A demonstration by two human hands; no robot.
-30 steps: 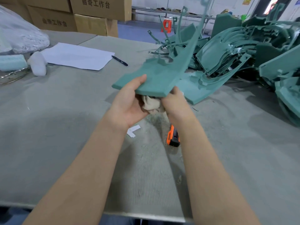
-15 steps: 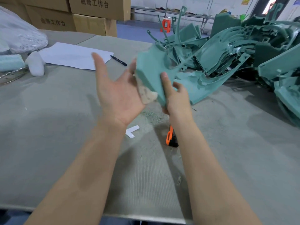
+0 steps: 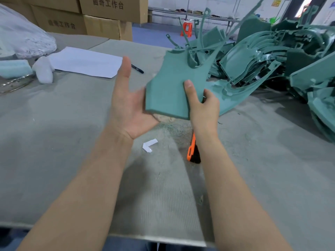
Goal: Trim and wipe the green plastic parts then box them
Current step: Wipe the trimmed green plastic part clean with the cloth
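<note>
Inspection at the work table point(image 3: 54, 133). One green plastic part point(image 3: 170, 91) was held up above the table surface, in front of the person and between both hands, its flat face towards the camera and its thin curved arms pointing up and away.

The right hand point(image 3: 203, 109) gripped the part at its lower right edge, thumb point(image 3: 189, 91) pressed on the front face and the other fingers curled behind it. The left hand point(image 3: 126, 109) lay spread, palm up, thumb straight, against the part's left edge; its fingers were hidden behind the part. A small piece of beige cloth point(image 3: 158, 117) showed just under the part's bottom edge.

An orange utility knife point(image 3: 192, 151) lay on the table below the right wrist, with a white paper scrap point(image 3: 149, 144) near it. A pile of green parts point(image 3: 272, 57) occupied the right far side. A paper sheet point(image 3: 85, 62) and a pen point(image 3: 137, 68) lay far left, with cardboard boxes point(image 3: 108, 8) behind.
</note>
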